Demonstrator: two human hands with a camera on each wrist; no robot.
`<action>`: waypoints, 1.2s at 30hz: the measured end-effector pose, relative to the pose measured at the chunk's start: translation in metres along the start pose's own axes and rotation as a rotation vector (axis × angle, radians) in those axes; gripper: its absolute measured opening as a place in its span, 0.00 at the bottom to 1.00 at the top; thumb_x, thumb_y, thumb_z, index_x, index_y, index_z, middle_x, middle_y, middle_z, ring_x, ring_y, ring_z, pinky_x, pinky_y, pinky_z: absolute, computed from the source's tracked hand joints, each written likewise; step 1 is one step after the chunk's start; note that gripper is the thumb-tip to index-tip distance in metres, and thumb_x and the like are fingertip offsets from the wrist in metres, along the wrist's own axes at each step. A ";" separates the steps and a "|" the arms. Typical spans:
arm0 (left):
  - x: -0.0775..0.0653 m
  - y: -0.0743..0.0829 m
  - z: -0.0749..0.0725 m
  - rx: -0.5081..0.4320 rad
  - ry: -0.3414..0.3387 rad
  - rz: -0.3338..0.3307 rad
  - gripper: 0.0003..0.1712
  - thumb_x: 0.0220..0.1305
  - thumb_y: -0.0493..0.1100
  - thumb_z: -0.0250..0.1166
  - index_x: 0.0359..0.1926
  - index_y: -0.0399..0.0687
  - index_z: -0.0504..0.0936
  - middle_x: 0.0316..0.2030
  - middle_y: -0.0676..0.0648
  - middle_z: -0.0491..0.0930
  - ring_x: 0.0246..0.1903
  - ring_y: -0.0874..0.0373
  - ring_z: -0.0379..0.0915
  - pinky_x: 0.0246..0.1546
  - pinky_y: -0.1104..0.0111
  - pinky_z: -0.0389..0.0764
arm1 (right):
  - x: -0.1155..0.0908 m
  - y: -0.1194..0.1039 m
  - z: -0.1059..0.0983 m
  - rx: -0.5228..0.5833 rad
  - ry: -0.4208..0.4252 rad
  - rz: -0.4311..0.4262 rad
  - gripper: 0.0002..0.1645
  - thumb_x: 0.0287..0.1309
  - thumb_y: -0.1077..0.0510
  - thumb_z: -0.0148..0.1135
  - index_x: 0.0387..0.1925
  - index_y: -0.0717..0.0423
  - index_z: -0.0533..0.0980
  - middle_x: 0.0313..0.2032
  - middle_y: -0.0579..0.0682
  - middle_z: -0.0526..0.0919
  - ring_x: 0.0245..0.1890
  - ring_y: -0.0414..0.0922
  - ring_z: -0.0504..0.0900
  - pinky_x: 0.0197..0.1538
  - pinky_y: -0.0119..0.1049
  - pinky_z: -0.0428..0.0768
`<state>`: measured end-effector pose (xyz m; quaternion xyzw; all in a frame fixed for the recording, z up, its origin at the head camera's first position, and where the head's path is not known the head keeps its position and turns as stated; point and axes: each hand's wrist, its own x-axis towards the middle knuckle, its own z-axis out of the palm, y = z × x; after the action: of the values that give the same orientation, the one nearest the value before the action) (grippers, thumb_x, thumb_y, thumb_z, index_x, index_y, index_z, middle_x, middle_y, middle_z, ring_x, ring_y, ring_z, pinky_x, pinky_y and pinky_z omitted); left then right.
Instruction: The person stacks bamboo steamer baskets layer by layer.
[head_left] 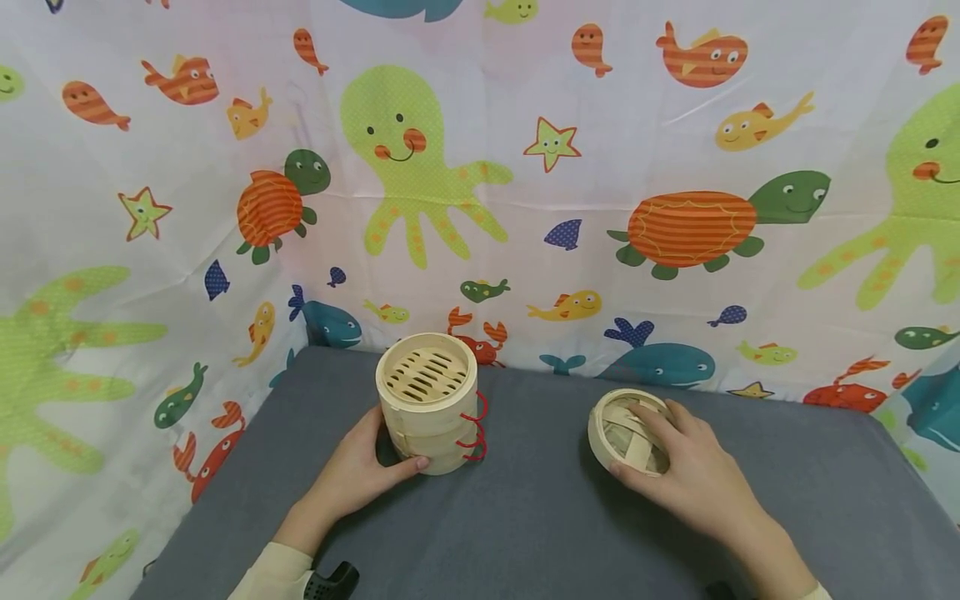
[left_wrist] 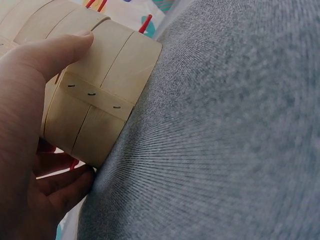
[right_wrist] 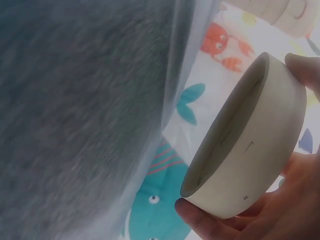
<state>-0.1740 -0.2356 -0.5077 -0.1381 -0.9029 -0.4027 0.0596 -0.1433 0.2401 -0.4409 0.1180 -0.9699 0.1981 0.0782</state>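
A round stack of bamboo steamer baskets (head_left: pixel 427 433) stands upright on the grey table, its slatted top tier uncovered. My left hand (head_left: pixel 352 475) grips its lower left side, thumb across the front and fingers round the back. The left wrist view shows the stapled bands of the steamer baskets (left_wrist: pixel 112 70) close to the cloth. To the right, the woven bamboo steamer lid (head_left: pixel 637 450) is in my right hand (head_left: pixel 701 471), which holds it by the rim. Seen from the right wrist, the lid (right_wrist: pixel 260 145) is tilted and off the table, with its hollow underside showing.
Red cord loops (head_left: pixel 474 429) stick out from the right side of the stack. A grey cloth (head_left: pixel 517 517) covers the table. Behind and at both sides hangs a white curtain (head_left: pixel 517 242) printed with sea animals, meeting the table's back edge.
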 end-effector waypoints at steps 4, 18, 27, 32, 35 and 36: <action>-0.001 0.001 -0.001 0.004 0.000 -0.008 0.70 0.56 0.74 0.80 0.87 0.49 0.56 0.80 0.43 0.66 0.79 0.43 0.63 0.74 0.37 0.67 | 0.006 -0.010 0.001 0.006 0.001 -0.018 0.56 0.58 0.20 0.72 0.77 0.47 0.74 0.72 0.69 0.71 0.65 0.73 0.73 0.48 0.77 0.80; -0.002 0.001 -0.002 0.012 -0.002 -0.023 0.71 0.56 0.74 0.80 0.87 0.49 0.55 0.81 0.42 0.65 0.79 0.43 0.62 0.75 0.37 0.67 | 0.030 -0.047 0.002 0.026 0.012 -0.091 0.56 0.58 0.19 0.70 0.78 0.44 0.74 0.76 0.68 0.68 0.69 0.71 0.72 0.52 0.74 0.82; 0.000 -0.005 0.000 0.015 0.002 -0.003 0.70 0.56 0.74 0.80 0.87 0.51 0.56 0.80 0.45 0.66 0.79 0.44 0.63 0.74 0.38 0.68 | 0.046 -0.063 -0.002 0.027 0.069 -0.169 0.52 0.58 0.22 0.71 0.77 0.42 0.76 0.72 0.64 0.73 0.66 0.65 0.75 0.50 0.69 0.84; 0.000 -0.004 0.000 0.009 0.005 0.003 0.69 0.56 0.74 0.80 0.87 0.52 0.56 0.80 0.46 0.67 0.78 0.46 0.64 0.73 0.39 0.69 | 0.054 -0.072 -0.004 0.026 0.081 -0.201 0.52 0.58 0.22 0.71 0.76 0.42 0.76 0.71 0.62 0.74 0.64 0.63 0.75 0.50 0.65 0.85; -0.001 -0.002 0.000 0.006 0.005 0.003 0.69 0.56 0.74 0.80 0.87 0.52 0.57 0.79 0.46 0.67 0.78 0.45 0.64 0.73 0.38 0.69 | 0.058 -0.078 -0.006 0.027 0.086 -0.211 0.51 0.58 0.22 0.71 0.76 0.42 0.76 0.72 0.62 0.73 0.64 0.63 0.75 0.50 0.64 0.85; -0.001 -0.002 0.000 0.006 0.004 0.002 0.69 0.57 0.74 0.80 0.87 0.52 0.57 0.79 0.45 0.67 0.78 0.45 0.64 0.73 0.38 0.69 | 0.059 -0.079 -0.007 0.028 0.087 -0.214 0.51 0.58 0.22 0.72 0.76 0.41 0.76 0.72 0.62 0.73 0.64 0.63 0.75 0.49 0.64 0.85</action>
<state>-0.1740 -0.2371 -0.5090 -0.1380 -0.9039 -0.4002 0.0622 -0.1784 0.1605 -0.3936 0.2135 -0.9445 0.2072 0.1391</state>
